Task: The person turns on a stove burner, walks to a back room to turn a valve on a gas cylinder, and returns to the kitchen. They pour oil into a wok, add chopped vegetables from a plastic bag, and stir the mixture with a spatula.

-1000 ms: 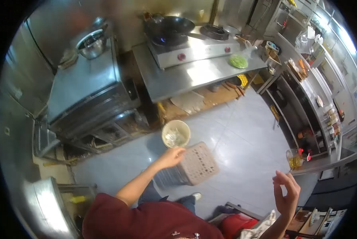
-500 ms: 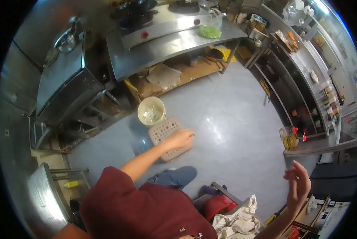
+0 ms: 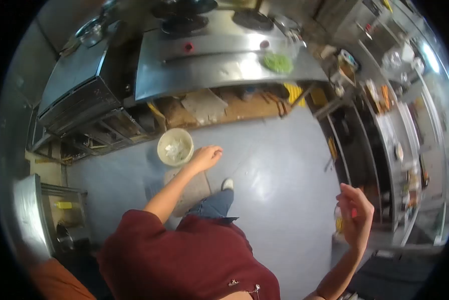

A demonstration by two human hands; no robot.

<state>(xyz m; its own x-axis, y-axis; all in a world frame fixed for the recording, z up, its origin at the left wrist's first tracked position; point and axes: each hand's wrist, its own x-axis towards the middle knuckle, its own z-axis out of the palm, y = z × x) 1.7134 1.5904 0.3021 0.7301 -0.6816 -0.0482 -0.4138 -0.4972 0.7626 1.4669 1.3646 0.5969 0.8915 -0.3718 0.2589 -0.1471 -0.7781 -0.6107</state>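
My left hand [image 3: 207, 158] hangs in the air beside the rim of a cream bucket [image 3: 163, 151]. Its fingers are loosely bent, and no object shows in them. Crumpled pale scraps [image 3: 177, 149] lie inside the bucket. Below my left forearm is a beige crate [image 3: 198, 189] with its holes blurred, partly covered by my arm and leg. Out to the right, my right hand [image 3: 355, 207] is raised with its fingers apart and slightly curled, holding nothing. Behind that hand, bottles with red caps [image 3: 339, 224] are mostly hidden.
A steel stove counter [image 3: 204, 77] runs across the back, with a bag of green vegetables [image 3: 278, 63] on it. Steel cabinets [image 3: 69, 97] stand at the left, and shelving [image 3: 367, 150] lines the right. My shoe [image 3: 227, 184] is on the grey floor [image 3: 279, 200].
The view has shifted, and a white shoe now shows ahead of my body. My left hand has moved from over the crate to beside the bucket. My right hand stays raised at the right.
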